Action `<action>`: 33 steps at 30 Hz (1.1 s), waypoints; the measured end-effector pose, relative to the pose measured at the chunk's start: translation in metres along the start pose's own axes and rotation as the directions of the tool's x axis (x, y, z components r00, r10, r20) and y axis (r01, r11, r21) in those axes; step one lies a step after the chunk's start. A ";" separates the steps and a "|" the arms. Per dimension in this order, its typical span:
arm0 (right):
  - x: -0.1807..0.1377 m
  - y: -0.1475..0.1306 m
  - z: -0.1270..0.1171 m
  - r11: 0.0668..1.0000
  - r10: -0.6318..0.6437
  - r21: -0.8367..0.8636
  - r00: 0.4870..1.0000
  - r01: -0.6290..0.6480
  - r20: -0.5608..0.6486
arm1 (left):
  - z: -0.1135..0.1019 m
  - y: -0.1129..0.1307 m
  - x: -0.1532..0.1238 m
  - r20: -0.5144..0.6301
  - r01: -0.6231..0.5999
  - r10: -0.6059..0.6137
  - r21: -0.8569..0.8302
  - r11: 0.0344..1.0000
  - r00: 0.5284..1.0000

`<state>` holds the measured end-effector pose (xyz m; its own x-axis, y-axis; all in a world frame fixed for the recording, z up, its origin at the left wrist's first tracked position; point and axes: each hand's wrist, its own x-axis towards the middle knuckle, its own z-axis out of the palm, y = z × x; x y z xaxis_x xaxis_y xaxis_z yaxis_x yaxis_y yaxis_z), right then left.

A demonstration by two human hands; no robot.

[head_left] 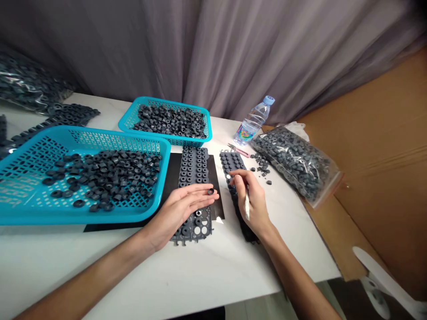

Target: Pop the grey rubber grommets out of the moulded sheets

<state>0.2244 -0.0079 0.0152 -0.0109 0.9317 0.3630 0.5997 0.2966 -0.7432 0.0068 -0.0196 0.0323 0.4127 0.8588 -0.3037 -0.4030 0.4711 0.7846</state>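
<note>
My left hand [185, 200] reaches over a dark grey moulded sheet of small rings [193, 164], fingers stretched out and close together. At its fingertips it holds a small black rubber ring [211, 191]. Some round holes near the sheet's front end have no ring in them. My right hand [251, 195] is closed round a thin white pen-like stick [247, 206], whose tip I cannot make out. It is over a second, narrower sheet of rings [233, 161] and hides part of it.
Two blue baskets of loose black rings, a large one [110, 218] and a smaller one [167, 103], stand left and behind. At right are a water bottle [253, 120], a pink-handled cutter [242, 152], loose rings [262, 164] and a filled plastic bag [296, 160]. A black board [216, 195] lies underneath.
</note>
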 end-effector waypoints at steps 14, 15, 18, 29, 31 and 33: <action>0.007 0.012 -0.003 0.998 0.064 -0.003 0.998 -0.064 -0.001 | -0.005 -0.005 0.002 0.029 -0.095 0.095 -0.026 0.995 0.995; 0.007 0.012 -0.003 0.998 0.069 -0.002 0.998 -0.069 0.004 | -0.006 -0.005 0.003 0.022 -0.102 0.103 -0.041 0.994 0.994; 0.006 0.012 -0.002 0.997 0.078 -0.006 0.997 -0.078 0.009 | -0.007 -0.007 0.005 -0.001 -0.092 0.093 -0.099 0.991 0.996; 0.007 0.010 -0.002 0.993 0.086 -0.082 0.995 -0.082 0.054 | -0.008 -0.006 0.007 -0.056 -0.036 0.026 -0.174 0.984 0.998; 0.006 0.011 -0.002 0.993 0.084 -0.083 0.995 -0.079 0.058 | -0.007 -0.007 0.007 -0.065 -0.024 0.013 -0.170 0.985 0.998; 0.006 0.012 -0.002 0.994 0.080 -0.084 0.995 -0.075 0.060 | -0.007 -0.008 0.007 -0.073 -0.017 0.005 -0.157 0.987 0.997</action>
<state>0.2328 0.0010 0.0094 -0.0106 0.9632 0.2684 0.6637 0.2075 -0.7187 0.0072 -0.0159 0.0204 0.3496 0.8736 -0.3386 -0.5334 0.4827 0.6946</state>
